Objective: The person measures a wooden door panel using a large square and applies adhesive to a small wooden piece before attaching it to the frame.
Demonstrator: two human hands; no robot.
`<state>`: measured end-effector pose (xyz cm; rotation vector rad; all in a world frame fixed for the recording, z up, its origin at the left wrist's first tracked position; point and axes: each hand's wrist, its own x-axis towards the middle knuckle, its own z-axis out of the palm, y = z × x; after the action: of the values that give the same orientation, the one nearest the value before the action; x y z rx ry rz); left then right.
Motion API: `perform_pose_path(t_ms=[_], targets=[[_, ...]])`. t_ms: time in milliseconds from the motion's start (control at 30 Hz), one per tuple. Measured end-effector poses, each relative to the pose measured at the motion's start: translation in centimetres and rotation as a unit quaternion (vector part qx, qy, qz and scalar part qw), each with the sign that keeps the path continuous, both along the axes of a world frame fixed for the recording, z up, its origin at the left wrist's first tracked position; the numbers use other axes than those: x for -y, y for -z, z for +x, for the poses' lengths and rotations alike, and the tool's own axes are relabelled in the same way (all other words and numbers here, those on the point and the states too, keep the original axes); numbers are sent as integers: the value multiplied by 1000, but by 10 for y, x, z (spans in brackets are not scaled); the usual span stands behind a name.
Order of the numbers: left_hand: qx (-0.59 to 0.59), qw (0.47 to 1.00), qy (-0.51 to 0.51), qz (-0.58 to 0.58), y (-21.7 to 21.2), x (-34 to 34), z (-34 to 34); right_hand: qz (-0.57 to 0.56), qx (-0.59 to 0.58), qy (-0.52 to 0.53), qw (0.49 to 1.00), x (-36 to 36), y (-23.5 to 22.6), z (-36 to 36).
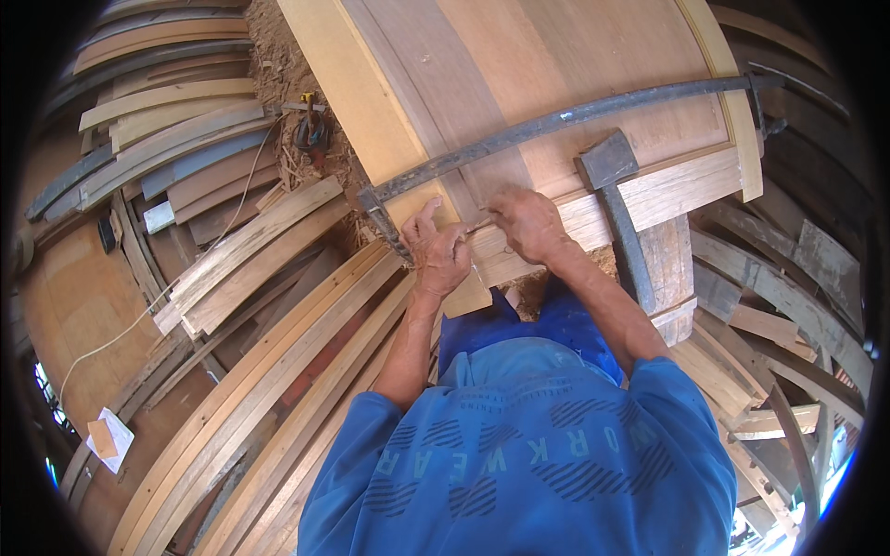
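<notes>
A wooden panel door [547, 56] with a pale frame lies in front of me. At its near left corner, my left hand [436, 252] rests with fingers bent over the frame and thumb and forefinger brought together. Just right of it, my right hand [530, 227] is closed, its fingertips slightly blurred. Something thin and small shows between the two hands; I cannot make out what it is. A bar clamp [556, 120] spans the door beyond my hands. To the right, a hammer [614, 195] lies with its head on the panel and its dark handle hanging over the near edge.
Stacked timber strips [269, 389] fan out at the left, with more boards [788, 278] at the right. A power tool [313, 134] sits among wood shavings [278, 56] beyond the left side. A pale cord [139, 320] crosses the boards. A white paper [113, 435] lies at the lower left.
</notes>
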<state>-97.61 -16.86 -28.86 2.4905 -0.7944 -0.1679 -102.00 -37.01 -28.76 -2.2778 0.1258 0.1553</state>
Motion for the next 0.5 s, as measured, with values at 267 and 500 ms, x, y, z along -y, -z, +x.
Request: perform_pose_path(t_ms=[267, 500], targets=[[-3, 1000, 2, 1, 0, 0, 0, -13, -79, -11, 997, -3, 5, 0], [1, 1000, 3, -4, 1, -1, 0, 12, -27, 39, 999, 0, 1, -1]])
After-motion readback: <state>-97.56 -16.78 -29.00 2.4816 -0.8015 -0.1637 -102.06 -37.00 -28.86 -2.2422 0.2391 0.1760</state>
